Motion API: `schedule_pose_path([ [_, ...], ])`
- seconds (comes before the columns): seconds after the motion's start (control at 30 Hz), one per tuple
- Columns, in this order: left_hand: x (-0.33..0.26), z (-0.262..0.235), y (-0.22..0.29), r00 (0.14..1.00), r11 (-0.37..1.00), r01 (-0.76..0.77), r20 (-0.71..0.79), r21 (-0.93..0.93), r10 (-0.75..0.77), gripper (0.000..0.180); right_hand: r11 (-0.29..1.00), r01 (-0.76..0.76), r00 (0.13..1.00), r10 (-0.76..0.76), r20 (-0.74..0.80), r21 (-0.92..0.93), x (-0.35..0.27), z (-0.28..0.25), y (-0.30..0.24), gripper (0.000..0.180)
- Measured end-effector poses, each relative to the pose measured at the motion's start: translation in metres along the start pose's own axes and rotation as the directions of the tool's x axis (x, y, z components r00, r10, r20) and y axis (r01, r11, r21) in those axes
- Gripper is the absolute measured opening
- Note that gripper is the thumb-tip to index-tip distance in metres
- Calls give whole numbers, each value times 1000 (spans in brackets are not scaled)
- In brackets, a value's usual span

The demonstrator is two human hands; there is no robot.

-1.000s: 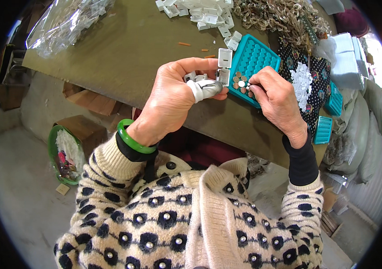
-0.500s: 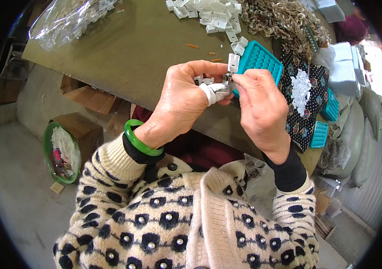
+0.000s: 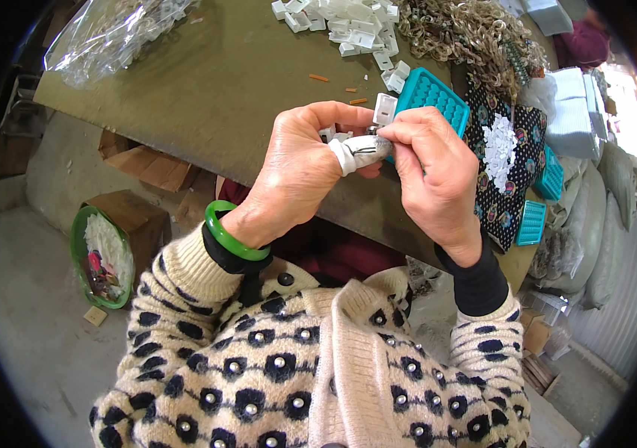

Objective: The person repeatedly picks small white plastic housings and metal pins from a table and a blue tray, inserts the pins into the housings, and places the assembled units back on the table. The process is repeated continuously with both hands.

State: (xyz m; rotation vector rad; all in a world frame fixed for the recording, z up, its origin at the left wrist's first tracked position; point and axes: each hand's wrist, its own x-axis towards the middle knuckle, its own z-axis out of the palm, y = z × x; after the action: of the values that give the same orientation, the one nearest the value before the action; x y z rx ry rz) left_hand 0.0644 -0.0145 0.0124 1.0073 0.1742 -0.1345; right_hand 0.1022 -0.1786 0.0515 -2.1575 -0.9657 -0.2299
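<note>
Over the table edge my two hands meet. My left hand, its thumb wrapped in white cloth, is closed around a small white plastic housing that sticks up past the fingertips. More white pieces show inside its curled fingers. My right hand pinches close against the left thumb, at the lower end of the housing. A small dark metal bit shows between the hands; what the right fingertips hold is hidden. Right behind them lies a teal tray with rows of round hollows.
White plastic housings are heaped at the table's far side, beside a tangled pile of brownish metal strips. Small white parts lie on dark patterned cloth at right. A clear bag sits far left; a green basket stands below.
My right fingers have moved slightly left and closed in against the left thumb, covering more of the metal bit. The white housing has tilted a little and shifted slightly left.
</note>
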Motion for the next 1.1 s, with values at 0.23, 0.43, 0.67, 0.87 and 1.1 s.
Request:
schedule_pose_path([
  [0.23,2,-7,6,999,999,10,35,-30,-9,18,981,-78,994,62,-93,-178,-9,-7,27,12],
  [0.43,7,-11,0,995,987,-26,95,-161,41,28,882,61,998,-64,10,-468,-20,4,39,19],
  [0.67,10,-15,0,977,971,-2,205,-237,52,37,970,4,1000,-7,-15,-243,-8,-7,34,15],
  [0.87,10,-14,1,981,957,46,192,-285,10,34,999,-32,977,27,-209,-24,-2,-2,14,15],
  [1.1,9,-16,2,983,901,34,178,-432,47,30,975,147,941,-190,-280,-167,11,14,8,14],
])
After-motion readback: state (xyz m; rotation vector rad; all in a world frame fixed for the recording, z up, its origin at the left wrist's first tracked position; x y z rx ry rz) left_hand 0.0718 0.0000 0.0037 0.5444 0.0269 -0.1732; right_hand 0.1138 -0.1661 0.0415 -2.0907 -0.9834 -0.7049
